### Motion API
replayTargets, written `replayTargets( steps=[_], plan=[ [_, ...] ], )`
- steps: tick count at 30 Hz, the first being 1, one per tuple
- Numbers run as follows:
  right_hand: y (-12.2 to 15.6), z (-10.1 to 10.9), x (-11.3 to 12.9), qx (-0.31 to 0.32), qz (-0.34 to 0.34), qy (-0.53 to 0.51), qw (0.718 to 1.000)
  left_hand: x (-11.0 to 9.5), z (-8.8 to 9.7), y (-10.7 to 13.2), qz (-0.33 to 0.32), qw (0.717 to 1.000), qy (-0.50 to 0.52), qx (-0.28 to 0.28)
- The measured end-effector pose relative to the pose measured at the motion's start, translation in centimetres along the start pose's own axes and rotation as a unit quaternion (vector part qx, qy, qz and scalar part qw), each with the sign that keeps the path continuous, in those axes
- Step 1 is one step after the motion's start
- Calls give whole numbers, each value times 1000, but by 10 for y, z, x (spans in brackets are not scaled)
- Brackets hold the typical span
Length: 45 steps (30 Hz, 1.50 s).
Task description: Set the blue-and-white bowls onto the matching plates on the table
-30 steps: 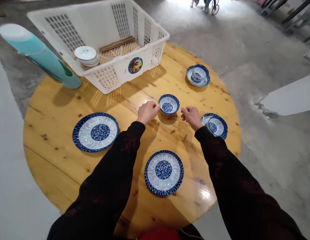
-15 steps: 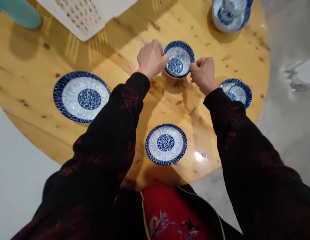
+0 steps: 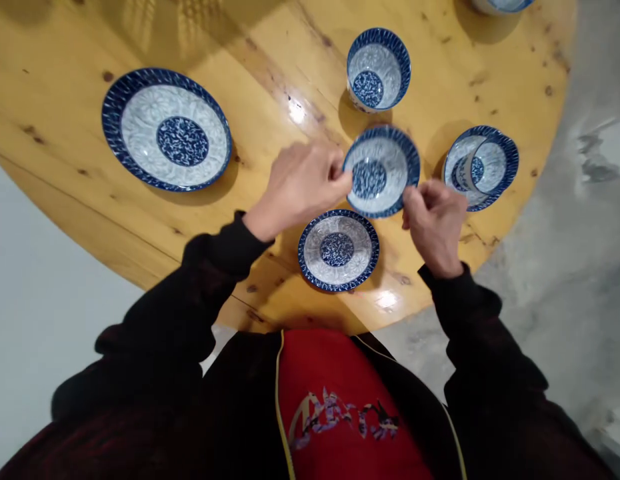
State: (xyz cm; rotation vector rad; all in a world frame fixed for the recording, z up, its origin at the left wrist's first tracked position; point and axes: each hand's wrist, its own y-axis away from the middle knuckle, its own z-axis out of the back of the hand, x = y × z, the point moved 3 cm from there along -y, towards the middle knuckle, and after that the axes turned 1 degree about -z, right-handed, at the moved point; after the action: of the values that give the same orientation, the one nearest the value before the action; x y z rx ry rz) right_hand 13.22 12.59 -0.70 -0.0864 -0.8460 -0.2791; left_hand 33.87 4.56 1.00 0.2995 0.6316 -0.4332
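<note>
Fingertips of left hand and right hand are pinching opposite rims of the small bowl, which is hovering just far-right of the little plate.

The left hand and the right hand pinch the rim of a blue-and-white bowl from opposite sides. The bowl overlaps the far edge of a small plate on the bench. Beyond the small plate stands a second bowl. To its far left lies a large plate, and to its right a saucer holds a cup.
</note>
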Motion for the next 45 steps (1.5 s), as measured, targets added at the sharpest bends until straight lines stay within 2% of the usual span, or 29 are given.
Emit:
replayTargets(
  steps=[2, 6, 9, 12, 17, 22, 29, 36, 45],
  plan=[
    [39, -4, -5, 9, -29, 6, 1000, 5, -23, 34, 23, 999, 19, 35],
    [96, -17, -19, 40, -117, -32, 992, 7, -61, 91, 42, 998, 6, 53],
    [122, -23, -27, 41, -153, -29, 987, 3, -82, 119, 47, 998, 13, 50],
    [134, -26, -30, 38, -160, -9, 986, 1, -97, 135, 75, 996, 31, 33],
    [137, -32, -34, 51, -143, 10, 988, 4, -111, 147, 123, 990, 67, 2],
    [131, -42, -39, 67, -130, -2, 989, 14, -115, 150, 148, 985, 86, -15],
    [128, -45, -35, 72, -126, -18, 989, 17, -115, 151, 148, 984, 100, -27],
    [128, -44, -36, 78, -141, -2, 987, 21, -117, 155, 166, 973, 155, -31],
    [129, -44, -35, 78, -138, -15, 987, 20, -119, 161, 162, 977, 141, -19]
  ],
)
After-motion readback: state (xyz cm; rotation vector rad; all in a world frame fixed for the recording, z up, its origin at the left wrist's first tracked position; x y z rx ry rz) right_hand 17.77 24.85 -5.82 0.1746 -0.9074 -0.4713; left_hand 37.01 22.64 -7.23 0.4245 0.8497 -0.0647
